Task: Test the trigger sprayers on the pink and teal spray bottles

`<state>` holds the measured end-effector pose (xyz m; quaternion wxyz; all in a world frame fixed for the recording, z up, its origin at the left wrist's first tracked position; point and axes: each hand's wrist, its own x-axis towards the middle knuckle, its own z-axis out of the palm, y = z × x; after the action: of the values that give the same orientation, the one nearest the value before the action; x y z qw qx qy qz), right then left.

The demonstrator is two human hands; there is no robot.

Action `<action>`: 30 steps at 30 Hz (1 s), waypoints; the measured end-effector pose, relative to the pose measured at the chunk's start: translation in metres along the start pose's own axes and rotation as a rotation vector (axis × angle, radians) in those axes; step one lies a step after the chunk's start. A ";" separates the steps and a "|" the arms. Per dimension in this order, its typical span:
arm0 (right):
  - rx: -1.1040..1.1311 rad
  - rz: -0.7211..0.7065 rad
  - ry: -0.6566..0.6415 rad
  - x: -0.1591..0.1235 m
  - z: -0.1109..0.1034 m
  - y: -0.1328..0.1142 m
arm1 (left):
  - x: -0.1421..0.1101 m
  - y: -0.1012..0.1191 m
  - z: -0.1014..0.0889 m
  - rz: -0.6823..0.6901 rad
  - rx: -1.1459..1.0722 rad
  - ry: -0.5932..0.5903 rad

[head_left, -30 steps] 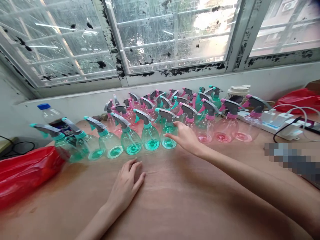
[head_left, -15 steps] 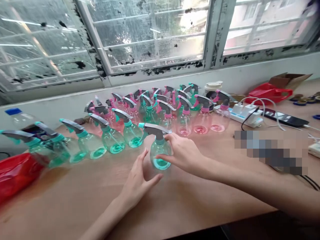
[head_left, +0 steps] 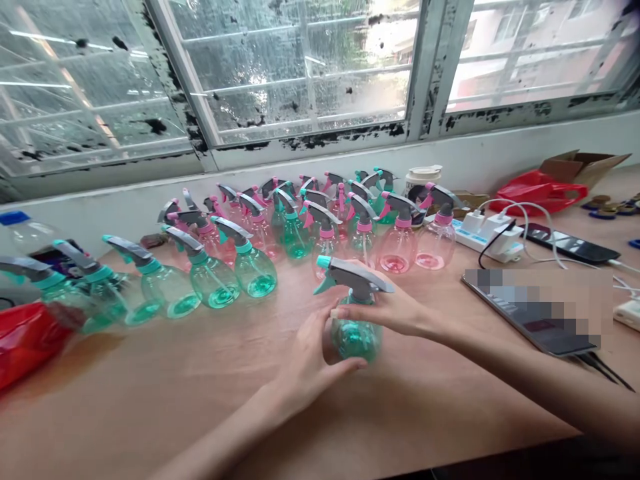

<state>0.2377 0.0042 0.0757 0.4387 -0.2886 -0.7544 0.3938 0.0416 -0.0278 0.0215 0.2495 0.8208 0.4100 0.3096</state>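
While gripping the green spray bottle (head_left: 354,341) with the right hand (head_left: 393,308), lays the thumb across the front just below the collar and wraps the fingers behind, mostly out of sight. Holds the left hand (head_left: 310,360) wide open in a C-shape at the bottle's left side, with thumb by the base and fingertips just beside the right thumb; cannot confirm contact there. Holds the bottle roughly upright, with trigger head (head_left: 360,277) uppermost and nozzle pointing left; cannot tell base resting on the counter (head_left: 190,393) from base lifted. Places it in front of, and apart from, other green bottles (head_left: 215,280) at left and pink bottles (head_left: 397,250) behind.
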 end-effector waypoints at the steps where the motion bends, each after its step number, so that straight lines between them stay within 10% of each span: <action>1: 0.025 -0.015 0.013 0.001 -0.001 0.001 | 0.003 0.001 0.001 0.012 -0.011 -0.013; 30: -0.129 -0.200 -0.009 0.022 0.001 -0.003 | -0.006 -0.047 -0.017 0.087 0.430 -0.222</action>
<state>0.2271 0.0193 0.0875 0.4529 -0.2378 -0.8051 0.3001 0.0021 -0.0045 0.0003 0.0988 0.9009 0.4008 0.1338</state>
